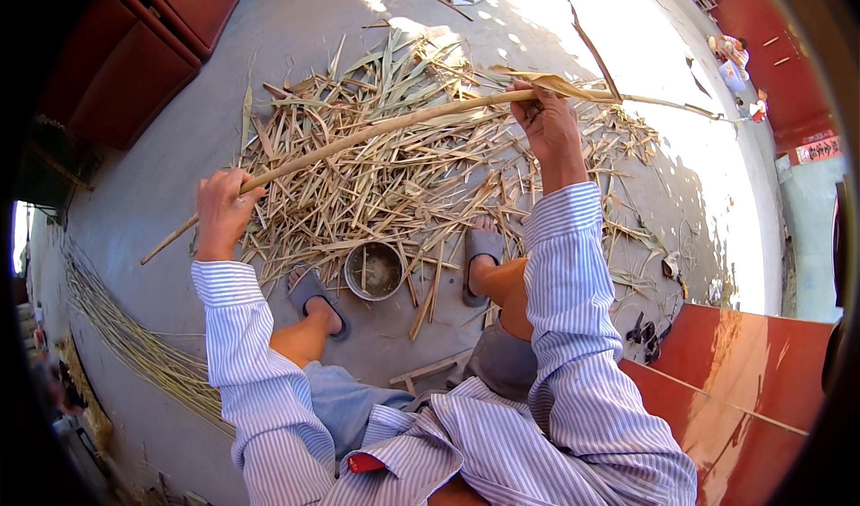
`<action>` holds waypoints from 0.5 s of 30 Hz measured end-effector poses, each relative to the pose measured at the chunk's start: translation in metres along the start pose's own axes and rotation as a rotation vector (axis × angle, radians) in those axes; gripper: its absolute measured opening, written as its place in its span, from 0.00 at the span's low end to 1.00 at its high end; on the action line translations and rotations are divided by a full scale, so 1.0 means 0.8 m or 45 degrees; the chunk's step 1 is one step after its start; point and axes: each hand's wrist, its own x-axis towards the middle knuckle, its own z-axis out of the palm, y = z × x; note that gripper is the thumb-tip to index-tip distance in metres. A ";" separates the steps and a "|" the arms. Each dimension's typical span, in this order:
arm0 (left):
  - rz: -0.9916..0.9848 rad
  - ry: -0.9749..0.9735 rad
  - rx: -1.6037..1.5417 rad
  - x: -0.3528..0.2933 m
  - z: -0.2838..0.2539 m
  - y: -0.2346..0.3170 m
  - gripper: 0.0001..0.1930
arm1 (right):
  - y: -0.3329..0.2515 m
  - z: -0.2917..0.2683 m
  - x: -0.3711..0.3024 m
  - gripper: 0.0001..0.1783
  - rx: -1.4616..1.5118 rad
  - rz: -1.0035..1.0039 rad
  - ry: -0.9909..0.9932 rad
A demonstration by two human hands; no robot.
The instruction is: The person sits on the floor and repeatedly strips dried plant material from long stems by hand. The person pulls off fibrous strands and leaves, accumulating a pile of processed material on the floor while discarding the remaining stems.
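Note:
A long pale reed stalk (376, 132) slants across in front of me, its left end lower and its right end higher. My left hand (224, 210) is closed around it near the lower end, which sticks out past the fist. Farther along, my right hand (546, 128) pinches the stalk, with the fingertips beside a dry leaf (564, 86) that is still attached. Beyond the right hand the stalk thins toward its tip. Under the stalk, a heap of dry leaves and husks (358, 175) covers the floor.
A metal bowl (374, 271) stands between my sandalled feet. A bundle of thin stalks (143, 327) lies at the left. Red cabinets (134, 67) stand at the upper left, and red panels (726, 372) lie at the lower right. In the far right are small figures of people (733, 54).

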 end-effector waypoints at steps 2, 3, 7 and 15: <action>0.093 0.054 -0.144 0.008 0.007 0.030 0.11 | 0.012 0.009 -0.003 0.11 -0.012 0.046 -0.016; 0.166 0.133 -0.252 0.015 0.015 0.057 0.12 | 0.017 0.015 -0.005 0.11 0.012 0.058 -0.012; -0.017 -0.003 -0.709 0.031 0.029 0.105 0.14 | 0.018 0.032 -0.015 0.11 0.002 0.083 -0.112; -0.624 0.315 -1.623 0.044 0.032 0.041 0.14 | 0.008 0.016 -0.009 0.12 0.018 -0.018 -0.167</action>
